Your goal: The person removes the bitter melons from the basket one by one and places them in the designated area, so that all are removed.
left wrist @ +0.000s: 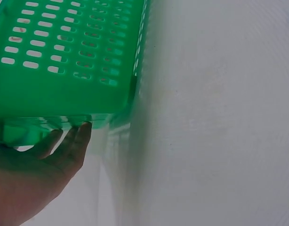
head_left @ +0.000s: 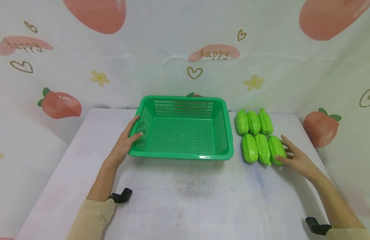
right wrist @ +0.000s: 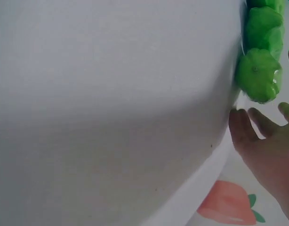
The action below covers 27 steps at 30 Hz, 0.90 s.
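Observation:
A green plastic basket [head_left: 182, 155] with slotted walls stands at the back middle of the table. My left hand [head_left: 125, 140] grips its left rim, the thumb over the edge; in the left wrist view the other fingers [left wrist: 81, 146] bend up under the rim. To the basket's right, several glossy green, ribbed, elongated vegetables [head_left: 263, 149] lie in two rows. My right hand [head_left: 299, 160] is beside the front-right vegetable [head_left: 276, 150], thumb and fingers spread around its right side. The right wrist view shows a gap between those fingers [right wrist: 241, 127] and the vegetable's end [right wrist: 257, 75].
A white cloth covers the table [head_left: 185, 200]. Behind it hangs a pale backdrop [head_left: 161, 66] printed with peaches, hearts and flowers. A black wrist mount [head_left: 122, 196] sits on the left forearm and another [head_left: 317, 226] on the right.

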Each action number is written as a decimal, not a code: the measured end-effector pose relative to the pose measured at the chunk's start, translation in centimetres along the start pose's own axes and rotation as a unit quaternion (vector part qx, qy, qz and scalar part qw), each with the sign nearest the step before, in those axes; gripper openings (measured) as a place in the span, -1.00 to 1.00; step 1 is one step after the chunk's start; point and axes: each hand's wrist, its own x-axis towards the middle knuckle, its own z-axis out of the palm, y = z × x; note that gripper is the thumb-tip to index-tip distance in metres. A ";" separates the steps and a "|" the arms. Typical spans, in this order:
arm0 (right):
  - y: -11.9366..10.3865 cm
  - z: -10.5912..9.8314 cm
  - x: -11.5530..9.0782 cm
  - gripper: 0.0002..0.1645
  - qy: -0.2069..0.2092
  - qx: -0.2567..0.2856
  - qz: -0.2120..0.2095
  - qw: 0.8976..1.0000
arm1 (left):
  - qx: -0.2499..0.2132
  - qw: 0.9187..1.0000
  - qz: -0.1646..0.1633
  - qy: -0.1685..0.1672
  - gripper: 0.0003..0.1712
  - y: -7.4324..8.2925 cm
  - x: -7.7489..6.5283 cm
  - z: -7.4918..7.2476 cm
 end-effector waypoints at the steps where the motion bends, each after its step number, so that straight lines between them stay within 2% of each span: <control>1: -0.1 -0.1 0.0 0.10 0.009 -0.004 -0.001 1.000 | 0.000 1.000 -0.003 -0.002 -0.20 0.0 0.0 0.0; 8: -1.8 -0.4 0.4 0.03 0.047 -0.040 -0.008 0.998 | 0.023 1.000 -0.007 -0.013 -0.20 0.3 0.0 -0.4; 12: -2.8 -0.3 1.0 0.00 0.075 -0.047 -0.062 0.994 | 0.077 0.997 0.005 -0.007 -0.18 0.7 -0.1 -0.8; 16: -3.8 -0.1 1.7 0.00 0.084 -0.051 -0.099 0.990 | 0.127 0.992 0.019 0.000 -0.17 1.2 -0.3 -1.2; 22: -5.7 -0.1 2.0 0.02 0.069 -0.060 -0.089 0.992 | 0.169 0.985 0.043 -0.021 -0.13 1.5 -0.6 -1.7; 27: -7.3 -0.1 2.3 0.01 0.064 -0.071 -0.095 0.991 | 0.226 0.971 0.061 -0.042 -0.05 1.5 -0.8 -1.7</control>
